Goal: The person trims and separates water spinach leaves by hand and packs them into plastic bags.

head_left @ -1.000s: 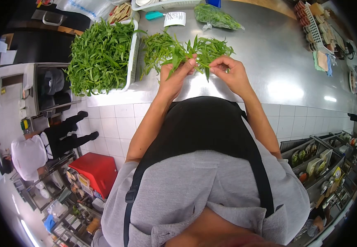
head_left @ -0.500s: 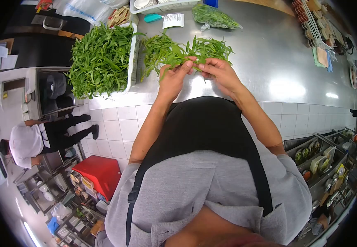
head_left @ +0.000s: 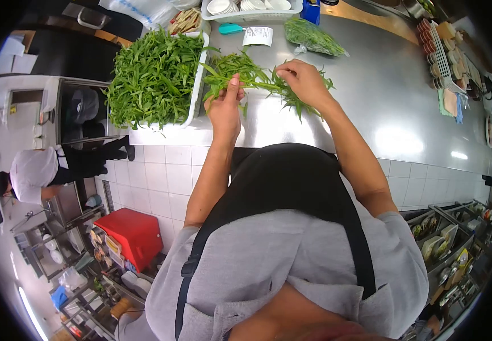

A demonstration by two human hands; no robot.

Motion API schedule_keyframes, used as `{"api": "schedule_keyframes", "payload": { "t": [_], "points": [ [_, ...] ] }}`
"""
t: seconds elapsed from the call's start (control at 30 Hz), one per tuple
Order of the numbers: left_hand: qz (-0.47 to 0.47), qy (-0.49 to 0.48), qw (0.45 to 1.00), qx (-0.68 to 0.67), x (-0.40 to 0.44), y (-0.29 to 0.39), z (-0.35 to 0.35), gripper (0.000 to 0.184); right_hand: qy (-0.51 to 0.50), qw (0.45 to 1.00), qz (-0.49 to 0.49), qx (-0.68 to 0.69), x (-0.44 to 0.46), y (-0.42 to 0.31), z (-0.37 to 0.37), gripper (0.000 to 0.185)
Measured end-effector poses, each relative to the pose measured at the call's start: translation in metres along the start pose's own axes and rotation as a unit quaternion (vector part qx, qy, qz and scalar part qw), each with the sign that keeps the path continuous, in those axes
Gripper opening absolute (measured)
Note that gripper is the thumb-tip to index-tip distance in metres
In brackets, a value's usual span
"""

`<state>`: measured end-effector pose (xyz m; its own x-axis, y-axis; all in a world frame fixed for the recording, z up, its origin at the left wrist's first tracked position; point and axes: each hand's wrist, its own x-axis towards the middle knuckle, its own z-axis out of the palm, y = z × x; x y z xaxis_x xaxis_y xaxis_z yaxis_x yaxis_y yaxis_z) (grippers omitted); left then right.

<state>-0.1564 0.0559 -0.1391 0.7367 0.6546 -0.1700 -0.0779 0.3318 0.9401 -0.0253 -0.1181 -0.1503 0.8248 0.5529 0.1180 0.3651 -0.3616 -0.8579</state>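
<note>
My left hand [head_left: 226, 105] pinches a long leafy green stem [head_left: 257, 85] between thumb and fingers, above the counter. The stem stretches towards my right hand [head_left: 305, 84], whose fingers are curled closed over a pile of greens [head_left: 298, 104]. What sits in those right fingertips is hidden. Another loose heap of greens [head_left: 243, 63] lies behind the left hand. Left of it stands a white basket [head_left: 199, 85] heaped with leafy greens [head_left: 149, 79].
On the steel counter [head_left: 382, 91] are a clear bag of greens [head_left: 316, 37], a printed label [head_left: 257, 36], a teal-handled tool [head_left: 230, 28] and a basket of white dishes [head_left: 251, 15]. A rack of cups [head_left: 442, 54] stands right. A co-worker [head_left: 33, 173] is at left, near a red box [head_left: 129, 236].
My hands, close together on the greens before, have moved apart; the left went leftward with the stem. The view has shifted slightly, and the co-worker's posture has changed.
</note>
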Motion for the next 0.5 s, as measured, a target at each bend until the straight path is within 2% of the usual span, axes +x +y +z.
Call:
{"api": "schedule_keyframes", "payload": {
  "t": [0.03, 0.13, 0.27, 0.37, 0.47, 0.5],
  "points": [
    [0.004, 0.012, 1.0, 0.003, -0.003, -0.002, -0.002, 0.027, -0.04, 0.998, -0.023, 0.048, 0.0, -0.013, -0.004, 0.02],
    [0.01, 0.013, 1.0, -0.015, -0.001, -0.004, -0.004, 0.025, -0.107, 0.99, -0.05, 0.072, -0.003, -0.026, 0.0, 0.02],
    [-0.004, 0.024, 1.0, -0.003, 0.001, -0.004, -0.006, 0.024, -0.079, 0.995, -0.045, 0.035, -0.003, -0.026, 0.006, 0.016],
    [-0.019, 0.017, 0.999, 0.021, 0.001, -0.004, -0.003, 0.024, -0.041, 0.993, -0.07, 0.086, -0.006, -0.017, 0.015, 0.015],
    [-0.001, 0.017, 0.999, 0.035, -0.003, -0.008, 0.001, 0.024, -0.016, 0.997, -0.002, 0.07, -0.009, -0.016, 0.022, 0.013],
    [0.013, 0.022, 0.999, 0.03, -0.007, -0.01, 0.005, 0.024, -0.008, 0.994, 0.054, 0.097, -0.008, -0.02, 0.025, 0.012]
  ]
}}
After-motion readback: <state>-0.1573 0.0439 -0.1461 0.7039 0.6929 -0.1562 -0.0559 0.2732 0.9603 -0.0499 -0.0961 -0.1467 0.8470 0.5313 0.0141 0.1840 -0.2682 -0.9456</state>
